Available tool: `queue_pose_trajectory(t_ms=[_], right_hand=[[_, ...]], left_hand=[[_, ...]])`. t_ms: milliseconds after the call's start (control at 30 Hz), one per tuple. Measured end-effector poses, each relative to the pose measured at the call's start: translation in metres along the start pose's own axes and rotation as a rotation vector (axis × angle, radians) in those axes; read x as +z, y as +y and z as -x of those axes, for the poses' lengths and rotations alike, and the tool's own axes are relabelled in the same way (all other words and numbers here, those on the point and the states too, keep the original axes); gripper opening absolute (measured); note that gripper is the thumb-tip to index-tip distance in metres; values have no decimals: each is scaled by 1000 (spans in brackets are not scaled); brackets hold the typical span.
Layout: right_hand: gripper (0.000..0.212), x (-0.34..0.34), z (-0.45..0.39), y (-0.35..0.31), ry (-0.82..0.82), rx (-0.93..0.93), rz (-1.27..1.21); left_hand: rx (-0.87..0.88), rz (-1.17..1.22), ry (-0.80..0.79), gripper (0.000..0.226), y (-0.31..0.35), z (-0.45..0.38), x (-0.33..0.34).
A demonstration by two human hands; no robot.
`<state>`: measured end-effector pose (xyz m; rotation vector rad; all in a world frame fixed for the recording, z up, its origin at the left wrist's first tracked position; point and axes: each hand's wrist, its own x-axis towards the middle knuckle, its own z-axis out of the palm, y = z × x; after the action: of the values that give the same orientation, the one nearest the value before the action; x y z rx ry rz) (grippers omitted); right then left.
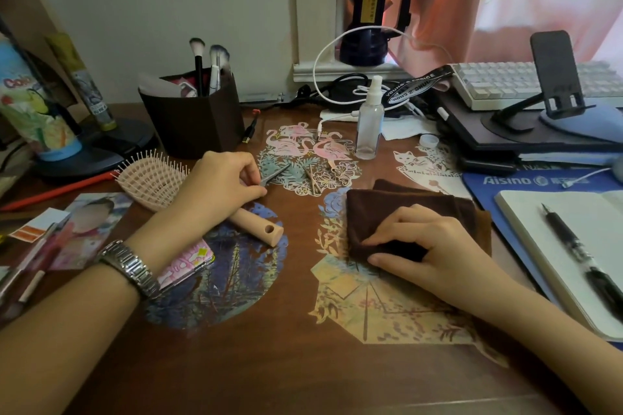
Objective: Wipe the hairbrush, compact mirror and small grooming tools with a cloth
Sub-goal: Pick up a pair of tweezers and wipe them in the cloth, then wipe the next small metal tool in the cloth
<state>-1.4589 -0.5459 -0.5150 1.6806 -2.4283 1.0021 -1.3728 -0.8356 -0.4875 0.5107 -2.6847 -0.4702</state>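
My left hand (222, 180) pinches the near end of a small grey metal grooming tool (278, 173) that lies on the flamingo decal. Under that hand lies the pink hairbrush (151, 178), its handle (261, 227) pointing right. A pink compact mirror (185, 263) sits closed beside my left wrist. Two more small tools, tweezers (312, 177) and a rose-gold piece (333, 167), rest on the decal. My right hand (428, 246) grips the near edge of a folded dark brown cloth (404, 209) on the desk.
A clear spray bottle (369, 126) stands behind the tools. A brown box of makeup brushes (195, 111) is at the back left. An open notebook with a pen (573, 246) lies right, beyond it a keyboard (505, 81) and phone stand (553, 77). Photos (94, 229) lie left.
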Motion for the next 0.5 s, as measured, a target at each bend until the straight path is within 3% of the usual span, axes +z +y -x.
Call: queue_pose_trajectory(t_ms=[300,500], right_hand=[[30,0,0,-1,-4,6,1],[25,0,0,0,-4,10,-3]], left_hand=[[91,43,53,15,16,-17,-8],[230,63,-110,15,31,-40,11]])
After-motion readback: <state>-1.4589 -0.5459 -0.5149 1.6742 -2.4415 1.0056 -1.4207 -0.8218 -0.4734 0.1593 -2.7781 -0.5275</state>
